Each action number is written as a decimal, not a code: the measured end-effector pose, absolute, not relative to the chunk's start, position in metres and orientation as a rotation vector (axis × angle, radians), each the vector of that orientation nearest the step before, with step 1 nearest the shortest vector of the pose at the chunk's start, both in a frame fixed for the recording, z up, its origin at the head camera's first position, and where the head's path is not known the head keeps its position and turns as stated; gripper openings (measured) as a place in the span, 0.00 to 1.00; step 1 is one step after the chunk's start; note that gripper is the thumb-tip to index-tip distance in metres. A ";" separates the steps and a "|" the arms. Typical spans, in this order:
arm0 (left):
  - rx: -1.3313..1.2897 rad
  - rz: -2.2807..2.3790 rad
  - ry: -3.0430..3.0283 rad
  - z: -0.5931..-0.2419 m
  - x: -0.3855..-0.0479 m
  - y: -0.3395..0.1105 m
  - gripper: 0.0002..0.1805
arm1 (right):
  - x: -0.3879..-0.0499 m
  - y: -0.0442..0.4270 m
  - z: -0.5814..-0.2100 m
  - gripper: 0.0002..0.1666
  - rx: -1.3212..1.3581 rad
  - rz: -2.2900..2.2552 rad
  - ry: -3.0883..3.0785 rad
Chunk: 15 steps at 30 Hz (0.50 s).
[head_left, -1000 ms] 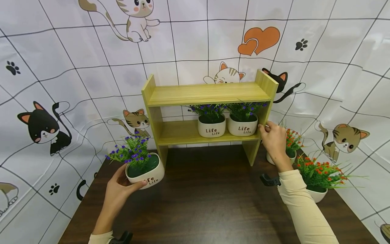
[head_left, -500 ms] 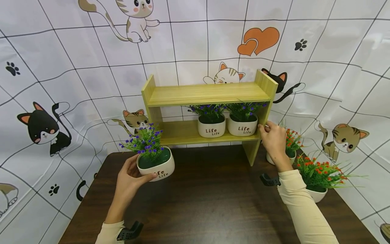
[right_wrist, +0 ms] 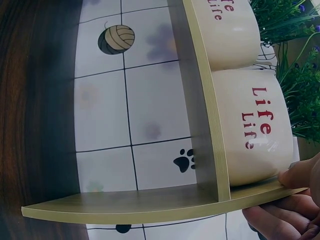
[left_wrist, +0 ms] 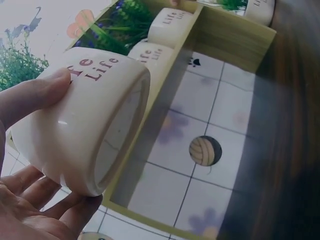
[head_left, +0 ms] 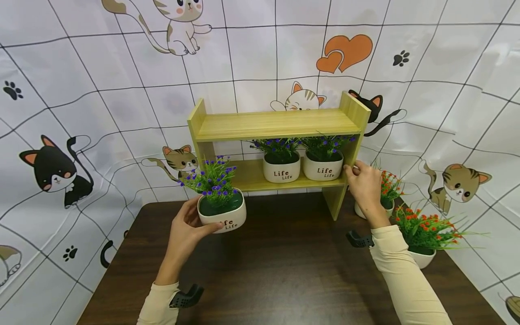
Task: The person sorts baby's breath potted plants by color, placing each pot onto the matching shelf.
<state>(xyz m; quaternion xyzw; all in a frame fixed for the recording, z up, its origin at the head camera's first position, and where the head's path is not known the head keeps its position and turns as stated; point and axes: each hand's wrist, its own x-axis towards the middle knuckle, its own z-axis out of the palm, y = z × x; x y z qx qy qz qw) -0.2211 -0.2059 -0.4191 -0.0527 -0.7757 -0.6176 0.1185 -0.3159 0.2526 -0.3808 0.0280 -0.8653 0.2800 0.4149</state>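
My left hand (head_left: 188, 230) holds a white oval flowerpot (left_wrist: 95, 115) lettered "Life", with purple flowers (head_left: 215, 180) in it. The thumb presses the front, and the fingers curl under its far side. The pot hangs tilted in front of the left end of a light wooden shelf (head_left: 276, 124). On the shelf's lower board stand two matching purple-flowered pots, a left one (head_left: 282, 170) and a right one (head_left: 323, 168), side by side. My right hand (head_left: 365, 187) pinches the shelf's right side panel (right_wrist: 150, 212), thumb inside and fingers outside, close to the right pot.
Two white pots with orange-red flowers, a rear one (head_left: 387, 205) and a front one (head_left: 422, 257), stand on the dark wooden table (head_left: 276, 271) to the right of the shelf. A white cat-patterned sheet (head_left: 252, 58) hangs behind and at both sides.
My left hand has carried the held flowerpot rightward and up, closer to the shelf's left end. The right hand stays on the side panel, and the pots on the shelf have not moved.
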 end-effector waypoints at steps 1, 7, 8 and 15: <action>-0.155 -1.807 -2.270 -0.419 -0.223 -0.205 0.50 | -0.316 0.253 -0.380 0.14 0.071 0.703 -2.174; -0.163 -1.820 -2.269 -0.414 -0.230 -0.199 0.50 | -0.316 0.253 -0.381 0.12 0.074 0.712 -2.173; -0.167 -1.822 -2.264 -0.413 -0.232 -0.198 0.50 | -0.316 0.253 -0.381 0.13 0.074 0.714 -2.173; -0.171 -1.864 -2.247 -0.408 -0.239 -0.191 0.49 | -0.316 0.253 -0.381 0.16 0.071 0.720 -2.183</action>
